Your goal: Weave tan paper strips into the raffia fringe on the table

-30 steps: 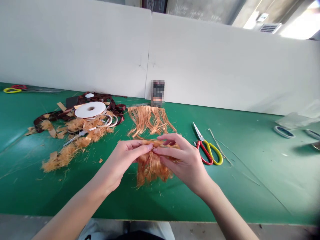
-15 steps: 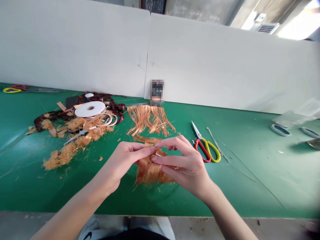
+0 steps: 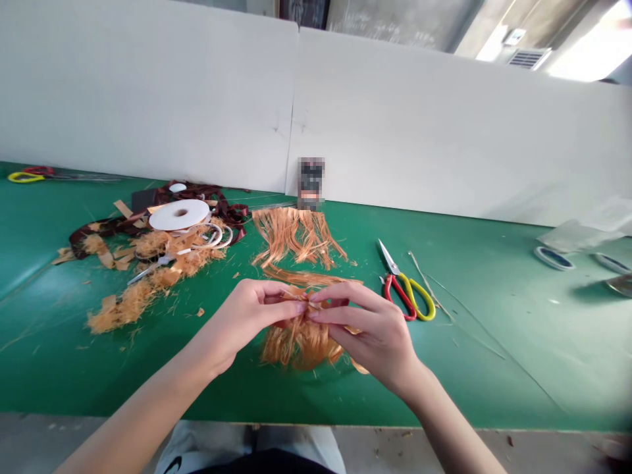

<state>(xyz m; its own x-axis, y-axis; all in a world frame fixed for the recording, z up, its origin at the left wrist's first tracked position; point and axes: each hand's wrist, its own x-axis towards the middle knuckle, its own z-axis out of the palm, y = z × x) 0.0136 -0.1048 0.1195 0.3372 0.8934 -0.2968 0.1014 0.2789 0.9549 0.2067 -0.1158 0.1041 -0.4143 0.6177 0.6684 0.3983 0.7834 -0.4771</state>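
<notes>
My left hand [image 3: 259, 306] pinches the top of a bunch of orange-brown raffia-like fibres [image 3: 299, 345] between thumb and fingers. From the other side my right hand [image 3: 372, 322] pinches the same bunch, its fingertips almost touching the left ones. The loose strands hang below both hands, close over the green table. A fine pale strand shows at the fingertips, too small to make out. Just beyond lies a thin bundle of the same strands [image 3: 311, 278], and behind it a spread fringe of strands [image 3: 299, 237].
Scissors with red and yellow handles [image 3: 407, 289] lie to the right, near thin wires [image 3: 474, 329]. At left are a white spool [image 3: 178, 215], dark brown ribbon [image 3: 103, 230] and shredded fibres [image 3: 118, 309]. Tape rolls [image 3: 553, 258] lie far right. White boards [image 3: 444, 131] stand behind the table.
Both hands have drawn together at the top of the bunch, and the right fingers have closed in. The hanging strands have swung and spread a little leftward.
</notes>
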